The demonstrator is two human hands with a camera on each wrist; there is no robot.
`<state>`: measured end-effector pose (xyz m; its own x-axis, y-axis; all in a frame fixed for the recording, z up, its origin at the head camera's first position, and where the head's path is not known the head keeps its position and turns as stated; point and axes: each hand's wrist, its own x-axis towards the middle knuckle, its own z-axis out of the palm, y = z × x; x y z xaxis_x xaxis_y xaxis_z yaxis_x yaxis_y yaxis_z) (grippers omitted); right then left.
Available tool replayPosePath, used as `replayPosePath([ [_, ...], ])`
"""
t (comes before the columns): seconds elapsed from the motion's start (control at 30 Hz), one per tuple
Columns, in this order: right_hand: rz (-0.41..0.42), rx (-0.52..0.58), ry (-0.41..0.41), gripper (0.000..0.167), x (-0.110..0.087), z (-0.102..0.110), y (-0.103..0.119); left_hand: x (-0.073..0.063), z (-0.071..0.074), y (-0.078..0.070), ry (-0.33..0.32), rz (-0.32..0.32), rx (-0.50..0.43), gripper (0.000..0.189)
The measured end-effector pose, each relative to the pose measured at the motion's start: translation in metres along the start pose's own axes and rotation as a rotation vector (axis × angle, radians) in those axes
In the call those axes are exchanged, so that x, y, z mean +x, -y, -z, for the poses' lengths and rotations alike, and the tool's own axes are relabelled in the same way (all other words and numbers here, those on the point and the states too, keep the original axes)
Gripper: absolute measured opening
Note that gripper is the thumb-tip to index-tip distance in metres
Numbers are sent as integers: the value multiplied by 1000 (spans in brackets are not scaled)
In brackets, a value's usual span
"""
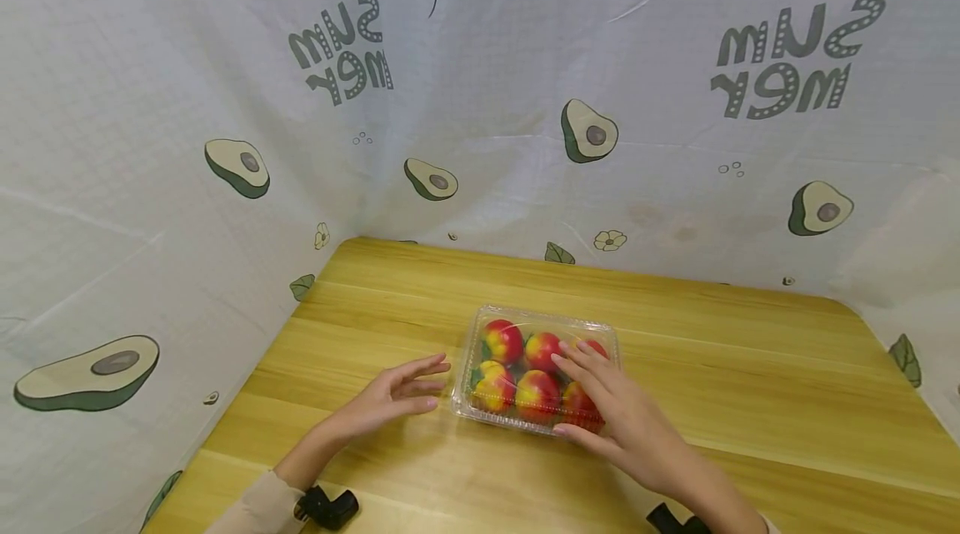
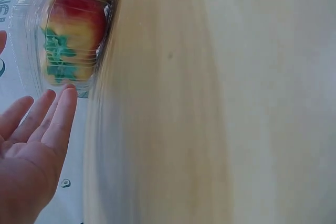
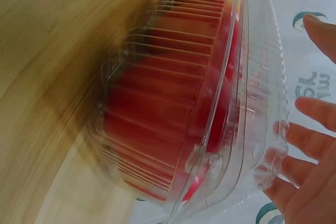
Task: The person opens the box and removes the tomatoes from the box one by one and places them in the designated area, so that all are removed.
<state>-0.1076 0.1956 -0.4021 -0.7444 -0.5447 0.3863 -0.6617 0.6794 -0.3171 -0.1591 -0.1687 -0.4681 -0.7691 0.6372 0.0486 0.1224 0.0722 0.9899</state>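
Observation:
A clear plastic clamshell box (image 1: 480,411) with its lid down lies on the wooden table. Inside are several red and yellow peaches (image 1: 537,395) with green leaves, in two rows. My left hand (image 1: 393,396) is just left of the box, fingers loosely extended toward its side; the left wrist view shows the fingertips (image 2: 68,90) close to the box's corner. My right hand (image 1: 630,417) overlaps the box's right end, fingers spread over the lid. In the right wrist view its fingers (image 3: 307,140) are right at the box's ridged rim (image 3: 286,129).
The wooden table (image 1: 750,384) extends around the box on every side. Behind it and to the left hangs a white cloth (image 1: 495,84) printed with avocados and lettering. A black wrist mount (image 1: 330,507) sits on the left wrist, and another (image 1: 675,520) on the right.

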Motion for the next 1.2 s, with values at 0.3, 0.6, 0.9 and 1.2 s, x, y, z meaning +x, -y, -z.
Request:
replayPosePath([
  [0.3,43,-64,-1,77,4,-8,1,1,-6,0,-7,82,-78,64],
  [0.6,82,-75,-26,77,8,-14,2,1,-13,1,-33,140,-256,60],
  [0.9,122,-118,-48,75,12,-21,5,2,-24,2,-68,188,-426,59],
  [1.2,141,-181,-43,73,15,-28,9,1,-30,-3,-87,193,-499,58],
])
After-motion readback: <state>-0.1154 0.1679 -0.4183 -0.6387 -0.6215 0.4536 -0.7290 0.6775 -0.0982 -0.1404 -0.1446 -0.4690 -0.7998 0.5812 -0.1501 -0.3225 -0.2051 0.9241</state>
